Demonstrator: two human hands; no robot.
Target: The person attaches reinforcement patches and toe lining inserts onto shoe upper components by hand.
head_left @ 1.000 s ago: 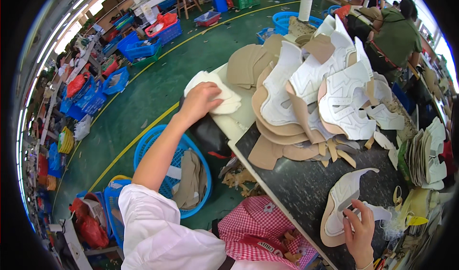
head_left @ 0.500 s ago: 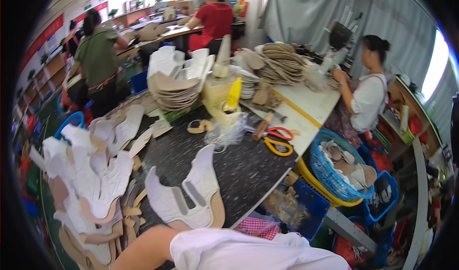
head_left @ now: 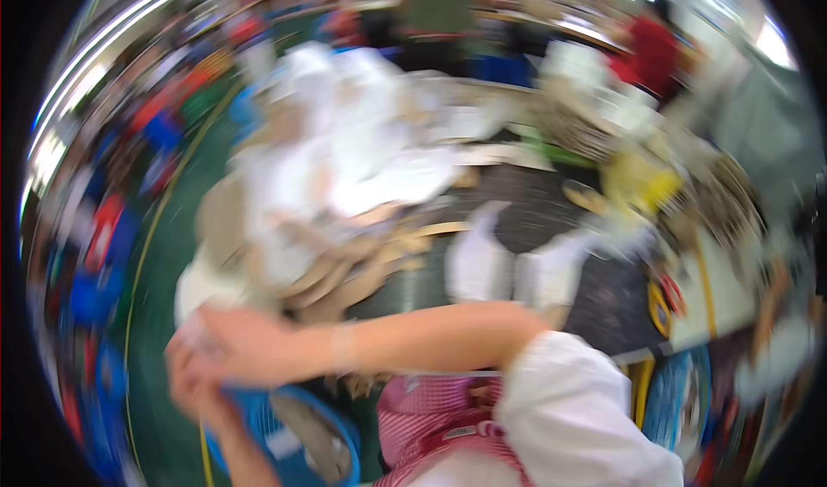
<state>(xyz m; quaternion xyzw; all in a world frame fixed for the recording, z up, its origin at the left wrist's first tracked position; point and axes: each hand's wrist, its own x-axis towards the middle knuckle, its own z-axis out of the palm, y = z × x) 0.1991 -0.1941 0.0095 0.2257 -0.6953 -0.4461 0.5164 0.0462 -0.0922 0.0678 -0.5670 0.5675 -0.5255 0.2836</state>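
Left hand (head_left: 188,375) and right hand (head_left: 237,336) were together, too blurred to tell if spread or pinching, by the white pile (head_left: 205,282) at the left of the counter (head_left: 616,302), where a stray brush could've knocked pieces toward the blue basket (head_left: 263,418).

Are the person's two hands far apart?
No, the right hand overlaps the left hand in the picture's left part, near the blue basket.
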